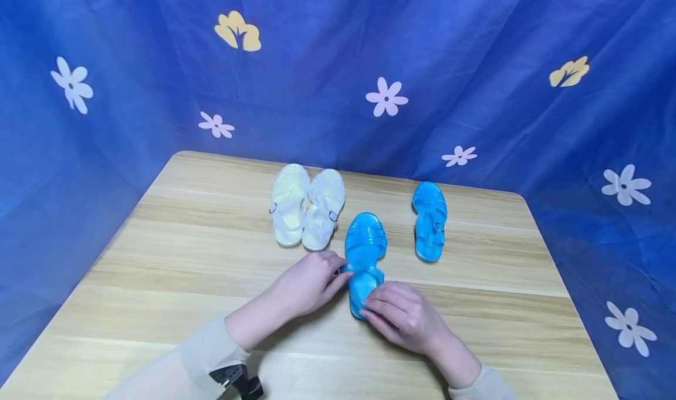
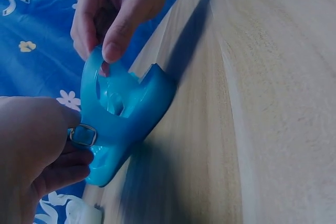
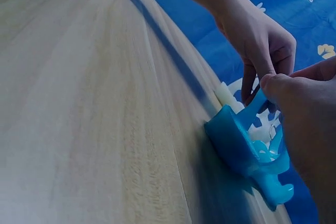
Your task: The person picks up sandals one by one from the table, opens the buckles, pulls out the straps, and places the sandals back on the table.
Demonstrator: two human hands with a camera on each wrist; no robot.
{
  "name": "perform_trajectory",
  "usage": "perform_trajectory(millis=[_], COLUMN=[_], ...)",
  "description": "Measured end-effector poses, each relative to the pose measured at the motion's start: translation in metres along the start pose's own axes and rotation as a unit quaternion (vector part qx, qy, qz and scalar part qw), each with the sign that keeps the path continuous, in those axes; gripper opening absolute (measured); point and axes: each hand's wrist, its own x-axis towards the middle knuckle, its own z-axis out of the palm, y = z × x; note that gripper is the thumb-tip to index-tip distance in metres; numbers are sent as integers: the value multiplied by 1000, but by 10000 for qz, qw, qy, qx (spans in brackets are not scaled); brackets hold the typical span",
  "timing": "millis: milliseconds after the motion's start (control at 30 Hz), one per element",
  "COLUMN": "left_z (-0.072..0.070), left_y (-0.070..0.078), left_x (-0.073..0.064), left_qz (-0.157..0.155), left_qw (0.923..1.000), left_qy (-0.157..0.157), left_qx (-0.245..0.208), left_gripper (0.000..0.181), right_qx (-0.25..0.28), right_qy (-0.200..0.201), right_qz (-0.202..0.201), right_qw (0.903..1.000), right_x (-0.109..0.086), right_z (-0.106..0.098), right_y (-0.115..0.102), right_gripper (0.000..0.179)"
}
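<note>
Blue curtain (image 1: 317, 42) — white flowers (image 1: 393, 100), yellow motifs (image 1: 232, 27) — hanging round a wood-grained table (image 1: 185, 253).

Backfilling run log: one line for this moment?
left hand: at buckle of near blue sandal | right hand: pinches heel strap | white sandals: side by side | other blue sandal: apart

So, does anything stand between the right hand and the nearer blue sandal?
Nothing visible does: the right hand pinches the strap of the sandal. The left hand is on the other side, not between them.
</note>
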Motion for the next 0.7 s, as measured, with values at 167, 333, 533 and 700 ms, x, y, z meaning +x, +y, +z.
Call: perform_trajectory(millis=[167,333,533,700], left_z=[-2,-2,-2,-1], left_y=[1,2,0,-1], left_x=[-2,-4,-6,-6], left_qz=[31,110,77,1], left_qw=[10000,9999,9999,9998], left_qy=[-57,-72,-114,-128], left_qx=[-5,-10,-75,-123], left_gripper=[23,21,23,26], right_qx=[11,43,31,63], right_qy=[19,-50,-51,-35], right_qz=[-119,-110,-101,-24], right_qw=[9999,9999,9999,10000], right_x=[2,1,1,0], right_z=[0,0,0,0], right_y=[-2,-4,-6,-4], right_gripper=[15,16,16,15])
